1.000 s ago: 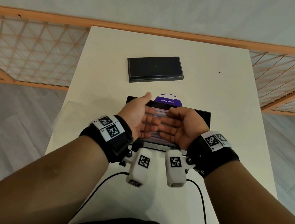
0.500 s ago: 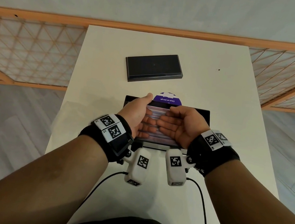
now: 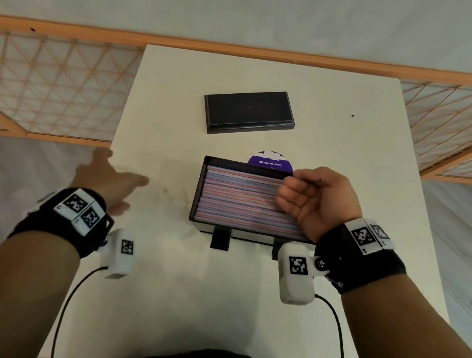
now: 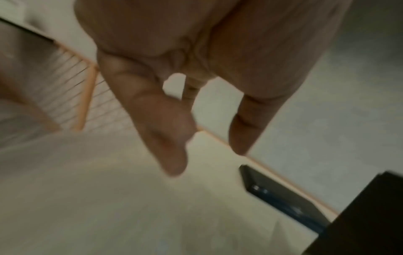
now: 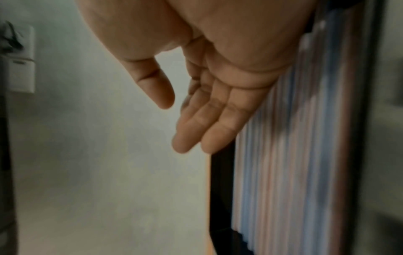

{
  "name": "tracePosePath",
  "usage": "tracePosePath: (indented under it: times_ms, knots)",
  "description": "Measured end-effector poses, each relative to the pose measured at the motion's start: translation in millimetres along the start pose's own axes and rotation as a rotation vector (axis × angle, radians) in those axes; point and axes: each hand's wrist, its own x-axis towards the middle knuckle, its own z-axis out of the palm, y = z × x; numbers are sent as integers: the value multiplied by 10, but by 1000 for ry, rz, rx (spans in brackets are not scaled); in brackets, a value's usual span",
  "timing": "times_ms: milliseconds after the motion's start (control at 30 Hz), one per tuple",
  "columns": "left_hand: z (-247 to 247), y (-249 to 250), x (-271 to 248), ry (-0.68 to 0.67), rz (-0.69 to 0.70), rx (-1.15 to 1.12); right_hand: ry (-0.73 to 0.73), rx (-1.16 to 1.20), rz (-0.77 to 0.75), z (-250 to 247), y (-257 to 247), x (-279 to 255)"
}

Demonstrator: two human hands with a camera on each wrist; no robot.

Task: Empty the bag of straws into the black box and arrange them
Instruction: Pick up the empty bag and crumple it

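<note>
The black box (image 3: 199,192) stands mid-table, filled with pink and blue straws (image 3: 237,200) lying side by side lengthwise. My right hand (image 3: 288,186) hovers over the box's right end, fingers loosely curled and holding nothing. In the right wrist view the right hand (image 5: 174,124) is relaxed beside the straws (image 5: 294,155) and the box wall (image 5: 220,189). My left hand (image 3: 107,179) is blurred, fingers spread, out over the table's left edge and empty. A faint clear bag (image 3: 171,195) lies on the table between it and the box. The left hand (image 4: 207,158) shows extended fingers.
A flat black lid (image 3: 249,111) lies beyond the box; it also shows in the left wrist view as the lid (image 4: 283,198). A purple round sticker (image 3: 270,162) sits just behind the box. A wooden lattice railing (image 3: 46,76) runs behind the white table (image 3: 212,297).
Both hands have lifted off the straws. The left hand swung far to the left edge of the table; the right hand drew back to the box's right end. The straws now lie uncovered.
</note>
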Motion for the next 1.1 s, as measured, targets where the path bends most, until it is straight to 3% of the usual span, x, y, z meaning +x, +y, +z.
tracePosePath:
  times_ms: [133, 367, 433, 533, 633, 700, 767, 867, 967, 1100]
  knots:
    - [399, -344, 125, -200, -39, 125, 18, 64, -114, 41, -170, -127]
    - [789, -484, 146, -198, 130, 468, 17, -14, -253, 256, -324, -328]
    - [698, -334, 82, -123, 154, 486, -7, -56, -306, 320, -307, -398]
    - [388, 69, -44, 85, 287, 336, -38, -215, -438, 412, -237, -469]
    - [31, 528, -335, 292, 498, 139, -36, -582, -715, 523, -119, -534]
    - [-90, 742, -608, 343, 637, 10, -107, -777, -944, 602, -68, -600]
    - [-88, 841, -865, 271, 789, -103, -238, -888, -1117, 684, -39, -648]
    - [39, 847, -1141, 28, 926, -273, -290, -1038, -1188, 738, -20, -612]
    - [131, 792, -1216, -195, 986, -386, -200, -1079, -1234, 666, 3, -541]
    - [143, 768, -1242, -240, 1036, -426, 19, -1138, -1265, 564, -9, -481]
